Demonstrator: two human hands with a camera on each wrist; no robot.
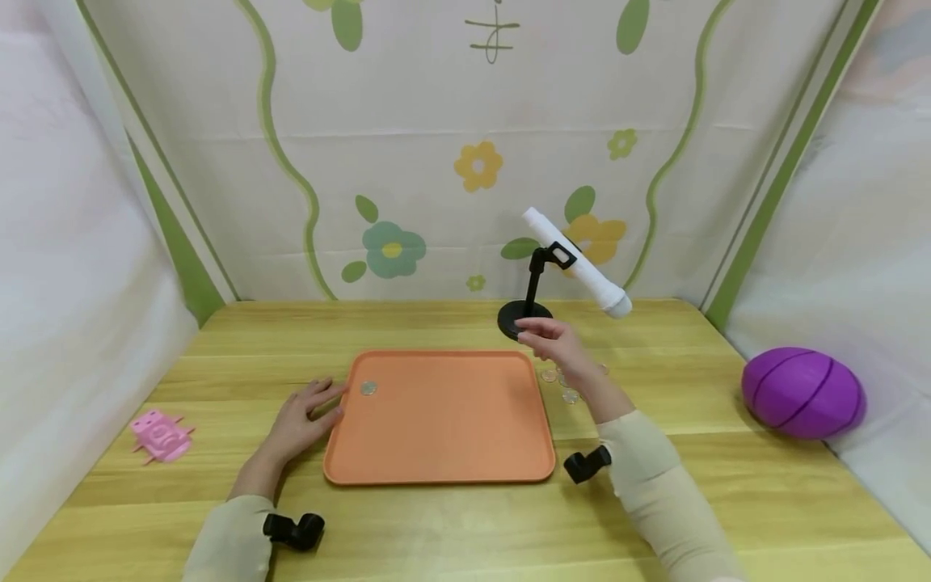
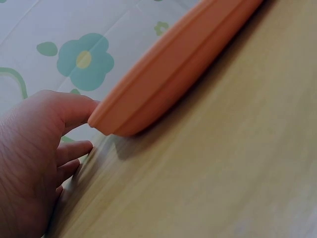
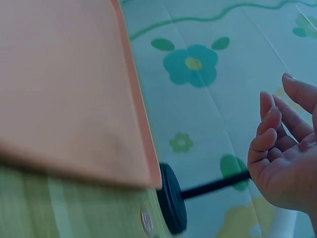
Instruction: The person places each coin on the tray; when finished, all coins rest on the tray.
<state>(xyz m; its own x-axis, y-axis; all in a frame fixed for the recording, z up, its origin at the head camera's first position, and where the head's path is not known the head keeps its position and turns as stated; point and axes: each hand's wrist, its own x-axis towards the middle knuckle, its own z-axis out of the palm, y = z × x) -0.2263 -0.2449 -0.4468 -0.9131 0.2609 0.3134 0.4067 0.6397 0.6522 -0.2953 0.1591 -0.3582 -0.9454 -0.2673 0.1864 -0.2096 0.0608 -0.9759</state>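
Observation:
An orange tray (image 1: 451, 428) lies on the wooden table, with one coin (image 1: 368, 388) near its upper left corner. At the tray's left side, my left hand (image 1: 298, 420) rests with fingers relaxed. In the left wrist view a fingertip of that hand (image 2: 34, 153) meets the tray's rim (image 2: 163, 69). My right hand (image 1: 556, 347) hovers past the tray's upper right corner, above several coins (image 1: 570, 396) on the table. In the right wrist view its fingers bend loosely, the thumb stands apart, and the palm of the hand (image 3: 287, 168) shows nothing held.
Behind the right hand, a white microphone (image 1: 582, 267) sits on a black stand (image 1: 534, 283). A purple ball (image 1: 803, 394) is at the far right edge of the table. To the left lies a pink toy (image 1: 162, 436). A flowered cloth (image 1: 436, 162) hangs at the back.

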